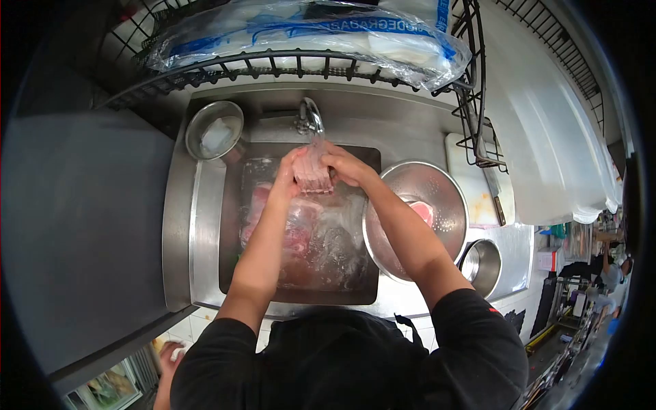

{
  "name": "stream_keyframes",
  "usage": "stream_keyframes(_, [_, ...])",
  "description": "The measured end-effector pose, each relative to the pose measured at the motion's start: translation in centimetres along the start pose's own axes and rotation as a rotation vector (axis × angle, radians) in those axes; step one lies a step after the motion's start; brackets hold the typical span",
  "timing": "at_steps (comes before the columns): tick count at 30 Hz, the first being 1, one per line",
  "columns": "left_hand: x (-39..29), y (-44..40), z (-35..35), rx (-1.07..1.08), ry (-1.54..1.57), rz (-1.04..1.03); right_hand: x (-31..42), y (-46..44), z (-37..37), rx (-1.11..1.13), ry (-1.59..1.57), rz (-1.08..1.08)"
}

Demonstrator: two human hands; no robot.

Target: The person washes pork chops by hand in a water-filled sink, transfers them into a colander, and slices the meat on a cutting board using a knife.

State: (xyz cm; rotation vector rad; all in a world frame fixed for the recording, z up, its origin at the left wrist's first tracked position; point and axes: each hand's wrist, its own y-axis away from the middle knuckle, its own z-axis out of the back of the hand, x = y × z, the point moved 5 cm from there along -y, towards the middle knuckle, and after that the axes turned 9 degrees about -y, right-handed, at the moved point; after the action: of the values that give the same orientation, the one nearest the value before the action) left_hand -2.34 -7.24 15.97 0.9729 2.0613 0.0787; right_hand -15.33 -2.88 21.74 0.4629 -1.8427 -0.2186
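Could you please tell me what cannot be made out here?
In the head view:
Underside of the held meat: turned away, between left hand and right hand.
Meat in the sink: blurred by water, partly behind the left forearm.
Colander meat: partly behind the right forearm.
Knife: far end obscured by the wire rack.
Pale thing in the upper-left bowl: too indistinct to name.
Bagged packs: cut off by the top edge.

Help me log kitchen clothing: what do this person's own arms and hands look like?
The left hand and right hand look bare and ungloved. The left sleeve and right sleeve are short and black; the right one carries a small red mark.
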Motion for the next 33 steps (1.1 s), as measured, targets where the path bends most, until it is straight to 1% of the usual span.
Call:
stream_keyframes(2, [0.0, -0.2, 0.3, -0.03, -0.006, 0.026, -0.1, -0.1, 0.1, -0.008, 0.018, 0.002])
stream_keyframes(4, [0.9, -0.1, 0.0, 0.016, 0.035, 0.24, 0.4, -0.2, -0.1, 0.028, 0.137, 0.079])
stream_keyframes(5, [1.0, 0.0, -0.2, 0.014, 0.035, 0.236, 0.5, -0.2, 0.0, 0.032, 0.139, 0.08])
stream_keyframes(7, [0.7, 0.8, -1.4, -0.032, 0.052, 0.188, 0.5, -0.5, 0.8, -0.084, 0.191, 0.031])
stream_keyframes(8, [0.2, 1.4, -1.9, -0.034, 0.05, 0.183, 0.6, -0.7, 0.8, -0.079, 0.192, 0.035])
stream_keyframes(10, [-0.7, 2.9, -3.9, 0.106, -0.19, 0.252, 0.5, -1.3, 1.8, -0.232, 0.05, 0.051])
stream_keyframes(11, [-0.4, 2.2, -3.7, 0.103, -0.198, 0.249, 0.6, -1.5, 2.1, -0.228, 0.046, 0.057])
stream_keyframes(13, [-0.1, -0.3, -1.8, -0.055, -0.391, -0.046, 0.6, -1.5, 2.3, -0.166, -0.028, 0.048])
stream_keyframes(14, [0.3, -0.9, -0.7, -0.058, -0.403, -0.05, 0.8, -1.2, 2.2, -0.159, -0.035, 0.057])
stream_keyframes(16, [-0.1, -0.8, -0.6, 0.061, -0.205, -0.081, 1.1, 0.0, 1.7, -0.089, -0.139, 0.081])
stream_keyframes(17, [0.2, -0.7, -0.5, 0.061, -0.216, -0.087, 1.3, 0.9, 1.8, -0.083, -0.142, 0.091])
stream_keyframes(19, [0.3, 1.6, -2.4, 0.001, -0.233, -0.114, 2.1, 3.2, 2.0, -0.009, -0.082, 0.178])
stream_keyframes(23, [1.5, 4.9, -8.3, 0.007, -0.186, -0.269, 3.4, 9.6, 3.4, 0.118, -0.015, 0.258])
stream_keyframes(25, [2.4, 6.7, -12.0, 0.054, -0.216, -0.331, 3.9, 13.0, 4.4, 0.188, -0.023, 0.381])
stream_keyframes(26, [3.2, 7.6, -13.8, 0.048, -0.212, -0.329, 3.6, 14.5, 5.2, 0.201, -0.047, 0.354])
stream_keyframes(29, [6.6, 8.4, -17.2, 0.013, -0.294, -0.386, 2.4, 18.7, 8.1, 0.177, -0.086, 0.414])
stream_keyframes(31, [8.7, 9.5, -19.9, -0.034, -0.36, -0.392, 1.6, 21.8, 9.9, 0.171, -0.154, 0.404])
stream_keyframes(33, [10.4, 10.1, -21.6, -0.03, -0.346, -0.43, 2.0, 23.7, 11.2, 0.183, 0.004, 0.518])
